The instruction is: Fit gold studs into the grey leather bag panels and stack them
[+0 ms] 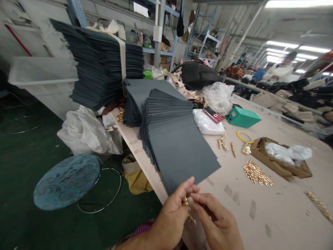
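Note:
My left hand [173,210] and my right hand [217,222] meet at the near edge of the table, fingers pinched together on a small gold metal fitting [187,205] held between them. Just beyond my fingers lies a fanned stack of dark grey flat sheets [177,146]. A heap of loose gold fittings [257,173] lies on the table to the right, and a few more gold fittings [223,141] lie further back.
A tall tied bundle of grey sheets [101,62] stands at the table's far left. A green box [243,117], yellow ring [244,137], brown paper with plastic bags [283,158], black bag [197,74] sit behind. A blue round stool [67,180] and white sacks [85,133] stand on the floor at left.

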The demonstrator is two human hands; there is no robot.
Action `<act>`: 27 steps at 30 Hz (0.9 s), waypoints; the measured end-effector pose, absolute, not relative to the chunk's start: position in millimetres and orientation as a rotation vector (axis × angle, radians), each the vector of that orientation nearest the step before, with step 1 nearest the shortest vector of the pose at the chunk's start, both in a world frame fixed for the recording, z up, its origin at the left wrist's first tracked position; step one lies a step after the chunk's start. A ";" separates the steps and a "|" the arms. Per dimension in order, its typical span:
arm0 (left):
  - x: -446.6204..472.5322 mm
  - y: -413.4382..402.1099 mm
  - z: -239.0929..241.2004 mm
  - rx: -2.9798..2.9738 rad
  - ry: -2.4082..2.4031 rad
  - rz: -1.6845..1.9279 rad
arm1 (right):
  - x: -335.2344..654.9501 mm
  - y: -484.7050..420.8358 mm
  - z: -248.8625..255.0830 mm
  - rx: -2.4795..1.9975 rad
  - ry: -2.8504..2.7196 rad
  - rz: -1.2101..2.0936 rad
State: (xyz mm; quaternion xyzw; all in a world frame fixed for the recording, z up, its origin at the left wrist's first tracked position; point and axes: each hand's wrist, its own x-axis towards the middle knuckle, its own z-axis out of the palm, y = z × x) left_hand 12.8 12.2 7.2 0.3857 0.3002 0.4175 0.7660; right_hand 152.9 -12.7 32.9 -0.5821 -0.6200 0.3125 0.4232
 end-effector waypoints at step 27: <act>-34.0 -25.0 10.2 0.396 0.790 0.840 | 175.2 -1.7 29.7 -1.649 -1.546 1.502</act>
